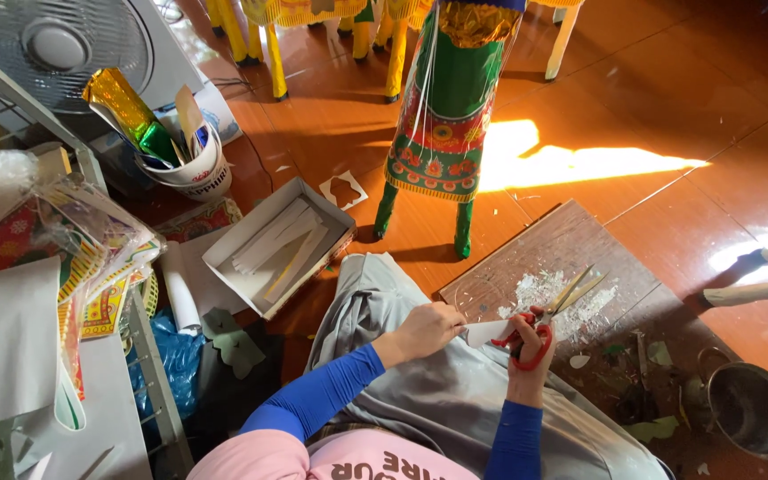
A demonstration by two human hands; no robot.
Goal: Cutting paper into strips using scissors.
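**Cutting paper with scissors over a board**

Right hand grip is clamped on red-handled scissors, blades apart, pointing up-right. Left hand pinches a small white paper piece just beside the blades. Both hover over the lap, above a wooden board littered with white scraps. Metal pot sits right.

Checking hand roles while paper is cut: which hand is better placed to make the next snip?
Right: the right hand grips the red-handled scissors, blades open; the left hand only holds the white paper piece.
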